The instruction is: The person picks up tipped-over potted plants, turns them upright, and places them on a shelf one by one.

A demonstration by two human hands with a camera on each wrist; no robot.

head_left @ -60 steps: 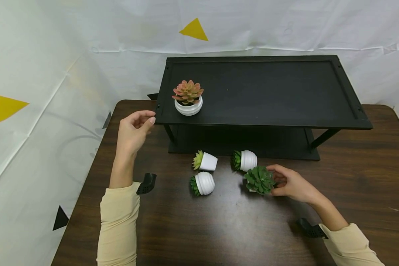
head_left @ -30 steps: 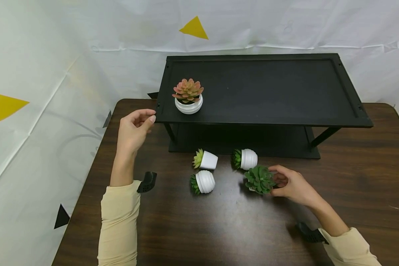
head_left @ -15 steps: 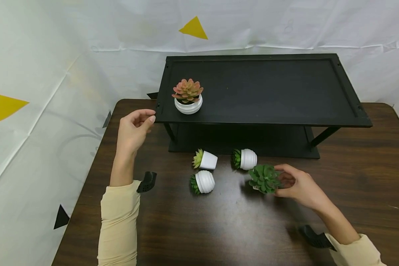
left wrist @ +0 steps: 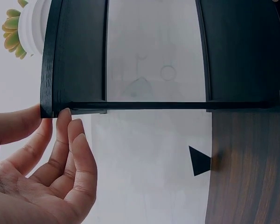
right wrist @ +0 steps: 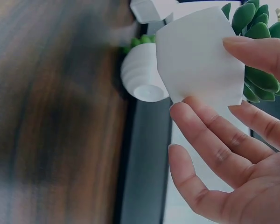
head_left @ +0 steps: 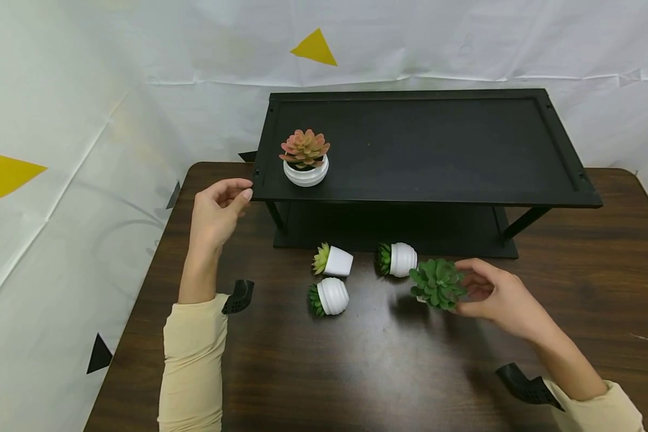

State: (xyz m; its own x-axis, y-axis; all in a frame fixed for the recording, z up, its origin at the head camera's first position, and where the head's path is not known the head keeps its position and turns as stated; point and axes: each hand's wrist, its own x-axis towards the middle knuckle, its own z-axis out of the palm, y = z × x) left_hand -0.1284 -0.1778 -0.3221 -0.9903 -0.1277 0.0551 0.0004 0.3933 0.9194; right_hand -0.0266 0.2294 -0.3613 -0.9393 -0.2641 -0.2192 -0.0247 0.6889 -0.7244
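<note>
My right hand (head_left: 502, 300) holds a green potted succulent (head_left: 437, 283) above the table; in the right wrist view its white angular pot (right wrist: 200, 56) is pinched between thumb and fingers. My left hand (head_left: 213, 216) pinches the front left corner of a black two-tier shelf (head_left: 426, 150). The left wrist view has the thumb on one side of that corner and fingertips on the other. A pink-orange succulent in a round white pot (head_left: 306, 174) stands upright on the top tier, near the left hand.
Three small potted succulents lie on their sides before the shelf: one with a tapered white pot (head_left: 339, 262), one with a ribbed pot (head_left: 333, 296), another ribbed pot (head_left: 404, 260) further right. All rest on a dark wooden table (head_left: 313, 372). A white sheet (head_left: 437, 42) hangs behind.
My right hand has lifted the green succulent and carried it slightly to the right, away from the ribbed pot beside it. The left hand stays at the shelf corner.
</note>
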